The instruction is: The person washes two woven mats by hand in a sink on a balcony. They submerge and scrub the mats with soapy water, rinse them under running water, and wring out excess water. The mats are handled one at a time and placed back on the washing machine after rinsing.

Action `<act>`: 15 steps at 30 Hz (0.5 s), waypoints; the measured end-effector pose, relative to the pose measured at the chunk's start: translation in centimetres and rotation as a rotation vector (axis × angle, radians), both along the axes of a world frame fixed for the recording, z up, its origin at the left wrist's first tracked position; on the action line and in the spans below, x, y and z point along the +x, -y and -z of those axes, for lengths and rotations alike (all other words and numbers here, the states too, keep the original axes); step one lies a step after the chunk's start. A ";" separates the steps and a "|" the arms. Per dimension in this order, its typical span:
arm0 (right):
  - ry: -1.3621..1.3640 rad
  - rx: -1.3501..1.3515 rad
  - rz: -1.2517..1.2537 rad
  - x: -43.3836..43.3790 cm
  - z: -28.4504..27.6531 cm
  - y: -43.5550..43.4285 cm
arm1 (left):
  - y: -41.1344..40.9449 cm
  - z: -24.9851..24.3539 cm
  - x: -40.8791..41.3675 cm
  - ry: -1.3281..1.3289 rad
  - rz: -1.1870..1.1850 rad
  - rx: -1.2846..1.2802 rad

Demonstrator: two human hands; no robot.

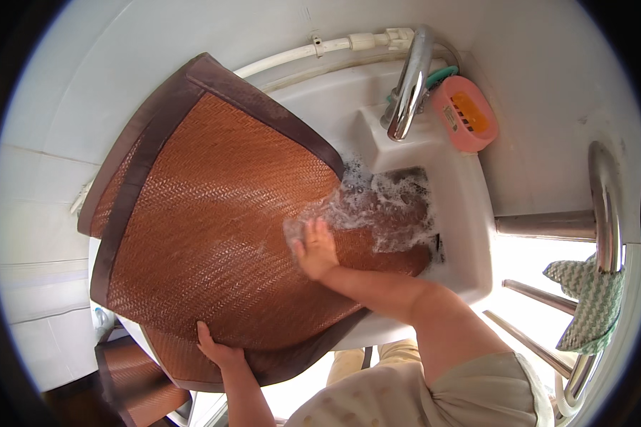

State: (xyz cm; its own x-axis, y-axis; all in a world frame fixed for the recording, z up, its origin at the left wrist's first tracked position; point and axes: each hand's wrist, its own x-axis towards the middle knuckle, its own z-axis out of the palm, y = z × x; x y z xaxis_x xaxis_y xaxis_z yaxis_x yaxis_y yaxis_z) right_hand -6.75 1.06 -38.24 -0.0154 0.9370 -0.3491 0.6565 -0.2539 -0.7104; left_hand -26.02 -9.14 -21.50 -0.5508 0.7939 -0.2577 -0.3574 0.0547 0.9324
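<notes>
A large brown woven mat [219, 213] with a dark fabric border drapes over the white sink [473, 235]. One end of it dips into soapy water [400, 208] in the basin. My right hand [316, 251] lies flat on the wet weave at the water's edge. Something clear and blurred, suds or splashing water, is around its fingers. Near the mat's lower edge, my left hand [219, 347] grips it, thumb on top and the other fingers hidden beneath. Above the basin is a chrome faucet [410, 85]; no stream is visible from its spout.
A pink soap dish [464, 115] with an orange soap bar sits at the sink's back right corner. Metal rails [545, 224] stand at the right, with a green-and-white cloth [593, 307] hanging there. Another brown woven piece [141, 373] is at lower left. A white pipe [299, 53] follows the wall.
</notes>
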 end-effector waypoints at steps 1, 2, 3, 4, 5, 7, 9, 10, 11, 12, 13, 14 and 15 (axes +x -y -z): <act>-0.125 0.032 -0.050 -1.6 -2.5 0.1 | 0.1 0.0 0.0 -0.002 -0.002 0.003; -0.252 0.063 -0.100 -3.0 -5.4 0.3 | 0.2 0.0 0.0 -0.005 -0.004 0.006; -0.231 0.211 -0.131 -4.6 -7.8 1.2 | 0.0 -0.1 0.1 0.000 0.000 -0.002; -0.209 0.360 -0.162 -5.8 -9.5 2.5 | 0.0 -0.1 0.1 0.005 0.002 -0.007; -0.267 0.442 -0.313 -5.9 -10.6 3.8 | -0.1 -0.1 0.1 0.010 0.005 -0.012; -0.380 0.604 -0.611 -6.1 -11.5 5.9 | 0.0 -0.1 0.0 -0.015 0.038 -0.009; -0.388 0.589 -0.804 -2.6 -9.2 6.1 | 0.2 -0.2 -0.2 -0.042 0.057 -0.006; -0.381 0.579 -0.899 0.1 -7.2 6.0 | 0.2 -0.1 -0.3 -0.051 0.067 0.000; -0.255 0.541 -0.903 3.1 -4.4 5.3 | -0.2 0.0 -0.1 -0.057 0.081 0.012; -0.177 0.449 -0.885 7.2 -2.2 3.7 | -0.3 0.0 0.1 -0.025 0.050 0.012; 0.040 0.337 -0.803 11.4 0.3 2.4 | -0.3 0.0 0.1 0.008 0.015 0.013; 0.020 0.084 -0.598 16.3 2.0 1.6 | -0.2 0.0 -0.1 0.039 -0.018 0.015; 0.065 -0.058 -0.502 20.1 2.2 0.2 | 0.2 0.2 -0.4 0.022 -0.047 0.019</act>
State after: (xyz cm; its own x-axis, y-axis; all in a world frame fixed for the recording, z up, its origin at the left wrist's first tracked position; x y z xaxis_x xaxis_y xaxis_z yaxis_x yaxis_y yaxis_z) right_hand 13.37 0.82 -40.39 -0.4355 0.7986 -0.4155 0.7499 0.0665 -0.6582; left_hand -26.41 -9.37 -21.71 -0.5822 0.7719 -0.2552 -0.3799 0.0192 0.9248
